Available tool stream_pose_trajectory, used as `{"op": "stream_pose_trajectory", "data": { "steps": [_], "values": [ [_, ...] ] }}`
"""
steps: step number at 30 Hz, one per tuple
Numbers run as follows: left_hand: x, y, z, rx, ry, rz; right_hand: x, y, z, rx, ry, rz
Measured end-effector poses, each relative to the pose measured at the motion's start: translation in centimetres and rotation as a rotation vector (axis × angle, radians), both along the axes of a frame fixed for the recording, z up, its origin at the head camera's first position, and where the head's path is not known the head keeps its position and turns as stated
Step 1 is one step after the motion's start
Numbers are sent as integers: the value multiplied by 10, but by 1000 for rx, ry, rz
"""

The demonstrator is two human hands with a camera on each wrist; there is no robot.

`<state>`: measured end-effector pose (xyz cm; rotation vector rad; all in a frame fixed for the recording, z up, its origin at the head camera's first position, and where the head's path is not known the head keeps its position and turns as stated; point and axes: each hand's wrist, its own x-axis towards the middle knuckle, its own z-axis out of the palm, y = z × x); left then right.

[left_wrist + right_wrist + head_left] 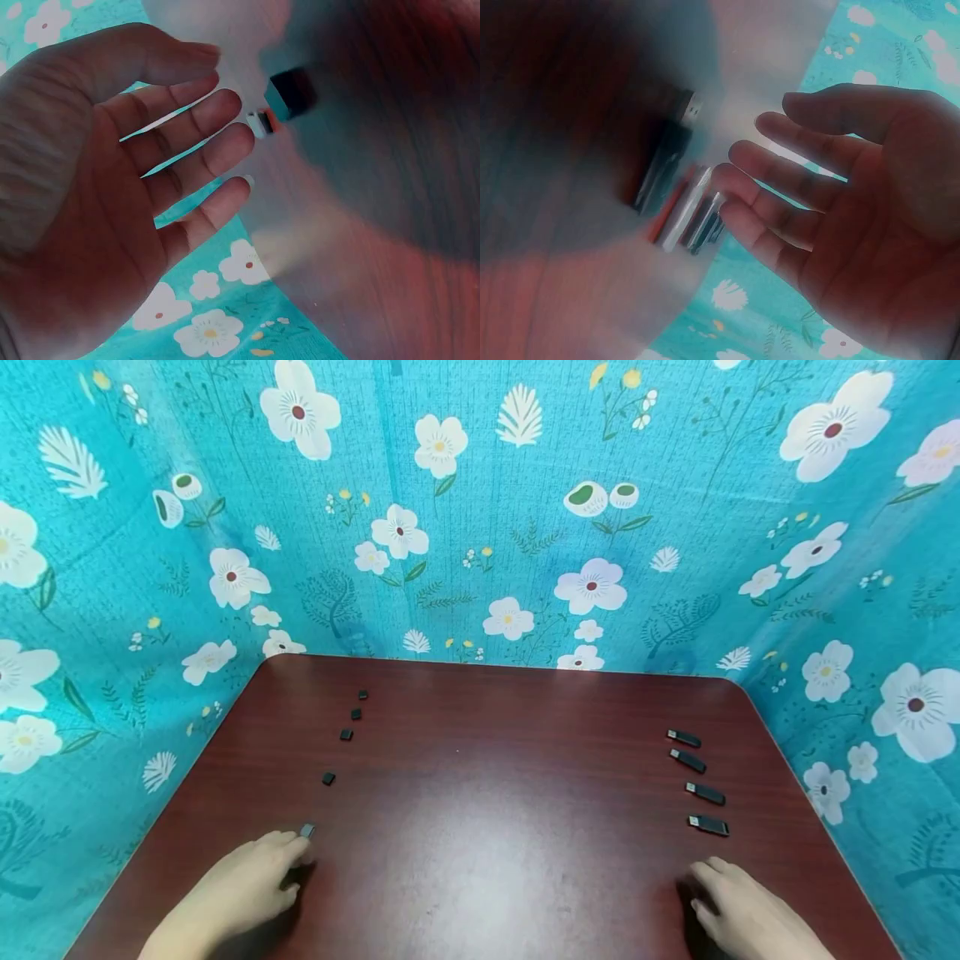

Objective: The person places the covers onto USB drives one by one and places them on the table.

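Observation:
My left hand [243, 885] hovers at the lower left with its fingers loosely bent and holds nothing. Just beyond its fingertips lies a small dark cap [308, 831], which also shows as a dark block [291, 94] in the left wrist view. Farther back, several small black caps [328, 778] form a slanting row. At the lower right my right hand [738, 906] is relaxed, with nothing in its fingers. In front of it lies a black USB stick [708, 825] with a silver plug, seen close [662, 165] in the right wrist view. More USB sticks [705, 793] lie behind it.
The dark reddish-brown table [495, 743] has rounded far corners and a bright glare near its front middle. A turquoise curtain [480, 485] with white flowers hangs behind it and along both sides.

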<state>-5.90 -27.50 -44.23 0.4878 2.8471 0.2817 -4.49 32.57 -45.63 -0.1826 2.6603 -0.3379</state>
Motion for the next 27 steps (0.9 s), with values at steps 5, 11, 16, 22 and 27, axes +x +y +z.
{"op": "stream_pose_trajectory", "data": {
  "steps": [5, 11, 16, 22, 27],
  "values": [
    [1, -8, -1, 8, -38, -3, 2, 10, -5, -21, -64, -9],
    [3, -11, -3, -1, -69, 19, 6, 20, -10, -48, -85, -5],
    [4, -12, -5, -9, -122, 66, 8, 31, -19, -115, -35, 85],
    [6, -16, -7, 17, -114, 67, 8, 49, -37, -130, 30, 179],
    [4, -16, -10, 27, -107, 66, 10, 52, -38, -153, 51, 192]
  ]
}}
